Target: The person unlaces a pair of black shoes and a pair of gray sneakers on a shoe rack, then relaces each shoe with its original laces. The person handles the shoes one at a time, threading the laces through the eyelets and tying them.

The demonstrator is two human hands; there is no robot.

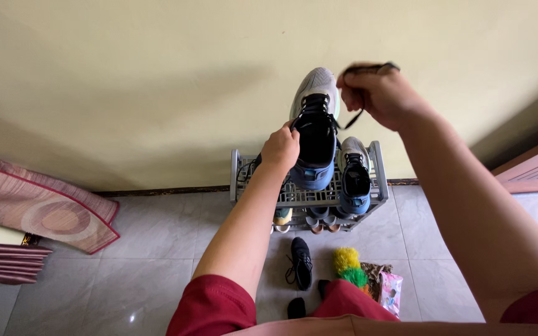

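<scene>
My left hand (279,148) grips the side of a grey and blue sneaker (314,127), held up toe-high in front of the wall. My right hand (378,93) is closed on the sneaker's black lace (351,119), pulling it out to the right of the shoe. Below, the matching sneaker (355,175) rests on the top shelf of a grey plastic shoe rack (377,163) that stands against the wall.
Several shoes sit on the rack's lower shelf. On the tiled floor lie a black shoe (301,262), a yellow and green duster (348,266) and a pink packet (390,291). Rolled and folded mats (45,211) lie at left. A wooden door frame (533,168) is at right.
</scene>
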